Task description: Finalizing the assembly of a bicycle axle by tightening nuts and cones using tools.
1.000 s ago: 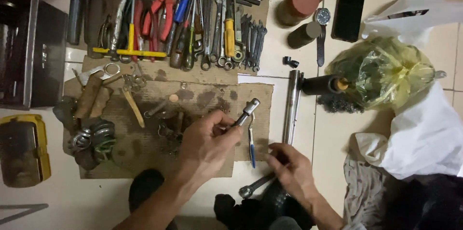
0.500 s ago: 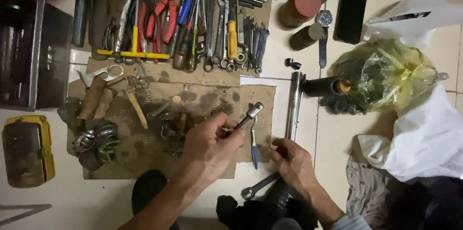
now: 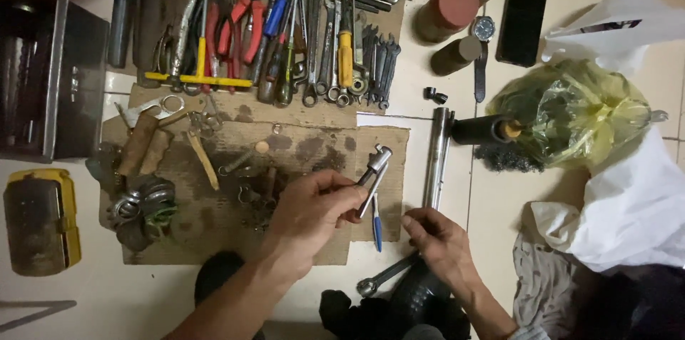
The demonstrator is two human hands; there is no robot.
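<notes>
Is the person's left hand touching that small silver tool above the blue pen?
Touching. The head view shows the left hand with its fingers closed around the lower end of the small silver tool, lifting it above the stained cardboard.

We see a dark smartphone (image 3: pixel 522 19) lying face up at the top right, its screen black. Below it sit a crumpled yellow-green plastic bag (image 3: pixel 571 115) and white plastic bags (image 3: pixel 628 219). A small yellow case (image 3: pixel 39 219) lies at far left.

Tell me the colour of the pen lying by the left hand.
Blue; the pen shows in the head view, below the left hand.
</notes>
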